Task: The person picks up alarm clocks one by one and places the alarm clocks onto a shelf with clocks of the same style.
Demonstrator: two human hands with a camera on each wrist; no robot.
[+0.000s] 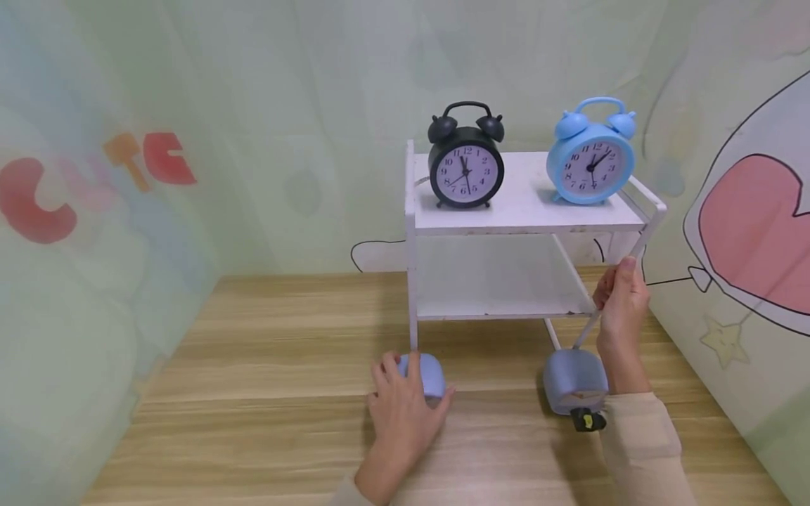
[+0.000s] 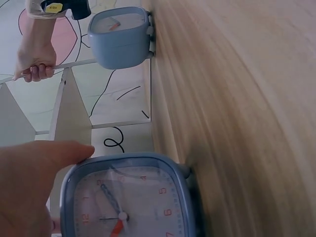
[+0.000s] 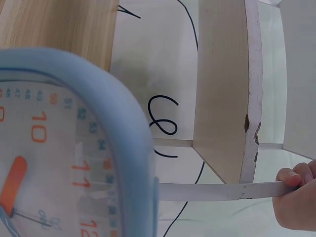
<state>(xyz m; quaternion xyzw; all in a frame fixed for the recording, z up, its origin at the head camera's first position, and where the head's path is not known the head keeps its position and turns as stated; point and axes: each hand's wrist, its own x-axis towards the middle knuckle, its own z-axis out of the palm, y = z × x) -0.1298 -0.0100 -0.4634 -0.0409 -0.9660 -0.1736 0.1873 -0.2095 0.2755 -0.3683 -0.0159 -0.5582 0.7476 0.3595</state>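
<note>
My left hand (image 1: 403,411) holds a small blue-grey square alarm clock (image 1: 434,376) by the foot of the rack's left front post. The thumb lies along one side of it; in the left wrist view its face (image 2: 140,197) shows red numerals. My right hand (image 1: 623,309) grips the right front post of a white two-tier rack (image 1: 522,211), between the two shelves. A second blue-grey square alarm clock (image 1: 572,379) stands by the foot of that post, beside my right wrist. In the right wrist view, part of its face and rim (image 3: 128,133) fills the left side.
On the top shelf stand a black twin-bell alarm clock (image 1: 466,172) and a light-blue twin-bell alarm clock (image 1: 591,169). The lower shelf (image 1: 500,281) is white. Around the wood-grain table (image 1: 272,351) hang printed curtains (image 1: 304,105) at the back and sides.
</note>
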